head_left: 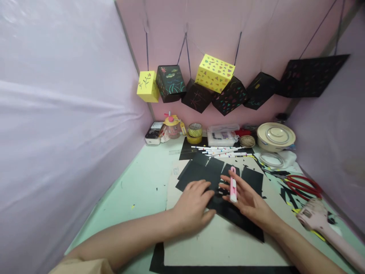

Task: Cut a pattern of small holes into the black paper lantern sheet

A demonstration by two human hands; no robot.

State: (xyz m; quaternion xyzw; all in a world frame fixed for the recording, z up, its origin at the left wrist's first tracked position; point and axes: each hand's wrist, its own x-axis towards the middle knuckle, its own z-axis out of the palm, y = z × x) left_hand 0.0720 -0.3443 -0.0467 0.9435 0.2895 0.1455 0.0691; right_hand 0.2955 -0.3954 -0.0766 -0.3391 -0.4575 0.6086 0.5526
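My left hand (194,203) lies flat, palm down, on a sheet of black paper (199,173), with its fingers stretched out. My right hand (248,198) rests on the same black paper a little to the right. A pink craft knife (233,184) lies across its fingers, held loosely between them and pointing away from me. The black paper has small cut-out holes near the fingertips. It sits on a grey cardboard sheet (216,243).
Coloured pens (222,151) lie in a row behind the paper. Red scissors (303,186) and a pink glue gun (322,224) are at the right. Tape rolls (195,133), a plastic box (222,135), twine and a round lidded tub (275,136) line the back. Decorated paper cubes (215,72) hang on strings.
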